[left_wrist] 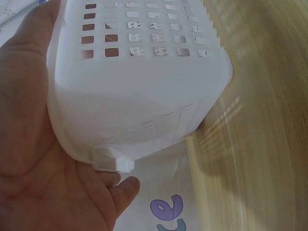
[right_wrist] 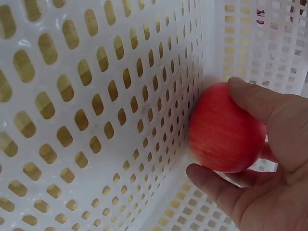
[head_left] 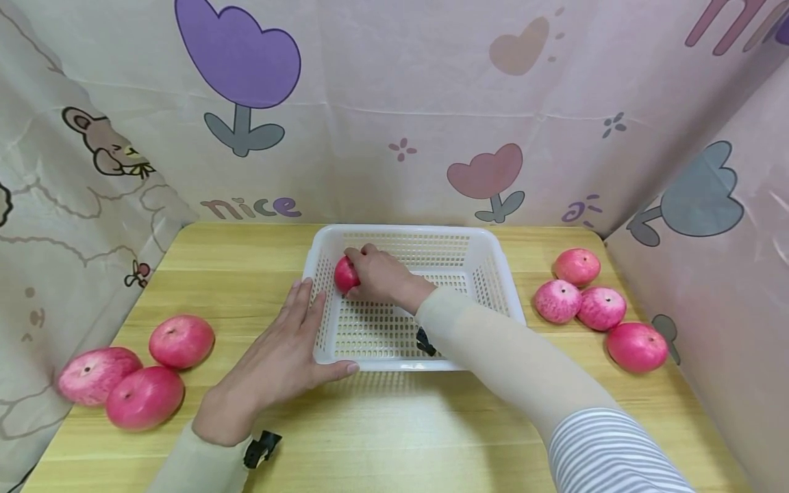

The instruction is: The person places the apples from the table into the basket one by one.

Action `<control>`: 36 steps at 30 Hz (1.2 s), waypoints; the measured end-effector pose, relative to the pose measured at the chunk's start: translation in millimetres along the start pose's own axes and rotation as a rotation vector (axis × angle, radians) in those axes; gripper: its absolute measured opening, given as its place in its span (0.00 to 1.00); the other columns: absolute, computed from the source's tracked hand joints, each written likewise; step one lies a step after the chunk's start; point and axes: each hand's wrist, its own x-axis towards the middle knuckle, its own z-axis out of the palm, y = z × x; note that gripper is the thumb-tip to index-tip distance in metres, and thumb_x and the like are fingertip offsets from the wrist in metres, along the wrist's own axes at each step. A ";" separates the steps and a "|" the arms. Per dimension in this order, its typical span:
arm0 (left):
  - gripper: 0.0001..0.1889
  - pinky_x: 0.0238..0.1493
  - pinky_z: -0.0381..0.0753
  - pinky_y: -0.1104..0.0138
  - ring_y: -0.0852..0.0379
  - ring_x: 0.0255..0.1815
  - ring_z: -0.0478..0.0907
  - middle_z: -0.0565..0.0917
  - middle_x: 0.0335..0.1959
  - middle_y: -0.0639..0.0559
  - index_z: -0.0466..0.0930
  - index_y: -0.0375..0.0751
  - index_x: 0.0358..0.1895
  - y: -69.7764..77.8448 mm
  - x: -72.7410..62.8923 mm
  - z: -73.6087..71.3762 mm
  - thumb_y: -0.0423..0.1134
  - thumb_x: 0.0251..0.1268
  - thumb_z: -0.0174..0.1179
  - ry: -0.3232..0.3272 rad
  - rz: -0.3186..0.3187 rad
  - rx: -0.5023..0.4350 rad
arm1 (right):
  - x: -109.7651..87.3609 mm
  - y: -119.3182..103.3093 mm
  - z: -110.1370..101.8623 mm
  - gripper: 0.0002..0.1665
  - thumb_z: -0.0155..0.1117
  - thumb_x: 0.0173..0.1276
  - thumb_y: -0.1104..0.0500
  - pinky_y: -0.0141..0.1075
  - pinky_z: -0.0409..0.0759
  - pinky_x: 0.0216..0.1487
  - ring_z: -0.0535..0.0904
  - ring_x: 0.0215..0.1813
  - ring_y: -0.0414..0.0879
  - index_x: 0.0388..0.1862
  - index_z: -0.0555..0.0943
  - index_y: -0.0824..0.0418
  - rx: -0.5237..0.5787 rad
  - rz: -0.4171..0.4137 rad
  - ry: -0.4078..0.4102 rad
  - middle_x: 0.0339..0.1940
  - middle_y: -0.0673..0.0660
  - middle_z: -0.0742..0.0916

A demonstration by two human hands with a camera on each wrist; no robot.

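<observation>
A glossy red, round, apple-like fruit (head_left: 346,276) is inside a white rectangular plastic basket with pierced walls (head_left: 394,365), at about ten o'clock from the basket's centre, twelve being the far side. The person's bare right hand (head_left: 382,275) grips it, reaching in from five o'clock; the right wrist view shows thumb and fingers curled round the fruit, close by the basket wall. Whether the fruit's weight rests on the basket floor cannot be told. The person's bare left hand (head_left: 280,356) is at eight o'clock, fingers fairly straight along the basket's left rim, thumb at the near corner; it holds no fruit and seems to steady the basket.

As far as the pictures show, the handling looks little advanced: of eight fruits, only the gripped one is in the basket, and it is not yet let go. The other seven are outside: three round pink fruits (head_left: 145,398) grouped between eight and nine o'clock, and four round pink fruits, some speckled pale, (head_left: 601,308) around three o'clock.

Under everything is a yellowish wood-grain table (head_left: 394,431). Beyond, from ten round to two o'clock, hangs a pale pink cloth printed with tulips and hearts (head_left: 370,82)
</observation>
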 end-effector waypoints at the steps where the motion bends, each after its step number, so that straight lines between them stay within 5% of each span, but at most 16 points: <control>1: 0.73 0.82 0.54 0.38 0.35 0.89 0.33 0.35 0.88 0.33 0.48 0.31 0.85 0.0 0.0 -0.1 0.90 0.51 0.50 0.001 0.001 0.001 | 0.2 0.0 -0.2 0.54 0.77 0.67 0.41 0.45 0.84 0.65 0.83 0.60 0.53 0.84 0.62 0.58 0.000 -0.003 0.000 0.68 0.63 0.79; 36: 0.73 0.82 0.55 0.39 0.34 0.88 0.34 0.35 0.88 0.32 0.49 0.31 0.85 0.4 0.1 -1.2 0.90 0.51 0.49 -0.007 0.000 0.000 | 0.8 -1.7 -0.2 0.56 0.76 0.67 0.40 0.42 0.84 0.65 0.83 0.62 0.52 0.84 0.61 0.61 0.019 0.018 -0.013 0.69 0.63 0.79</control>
